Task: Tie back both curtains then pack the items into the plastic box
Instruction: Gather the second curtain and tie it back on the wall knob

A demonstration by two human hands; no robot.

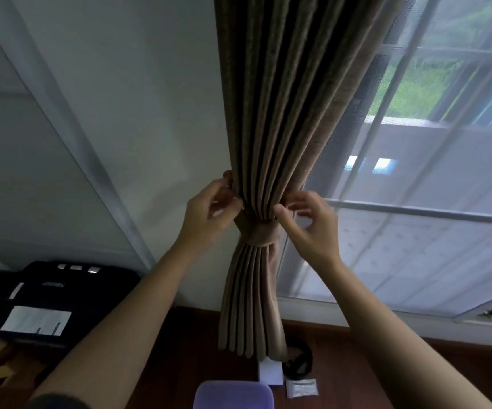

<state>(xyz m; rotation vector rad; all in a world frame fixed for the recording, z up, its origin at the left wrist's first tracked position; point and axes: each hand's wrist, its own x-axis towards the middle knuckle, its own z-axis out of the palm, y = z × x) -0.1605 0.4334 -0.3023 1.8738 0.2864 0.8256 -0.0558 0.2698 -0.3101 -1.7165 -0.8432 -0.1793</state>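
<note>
A brown pleated curtain point(283, 113) hangs at the window's left edge, gathered at its waist by a matching tieback band point(258, 233). My left hand point(209, 208) is at the band's left end beside a small wall hook point(227, 174), fingers pinched there. My right hand point(309, 219) touches the curtain's right side just above the band, fingers curled and partly apart. On the floor below lie a purple plastic box point(233, 394), a white box point(270, 371), a black round item point(298, 361) and a small silver packet point(301, 388).
A white wall point(135, 113) stands left of the curtain. The window with a mesh screen point(416, 202) fills the right. Black luggage point(50, 299) with white labels sits at lower left on the dark wooden floor point(180, 349).
</note>
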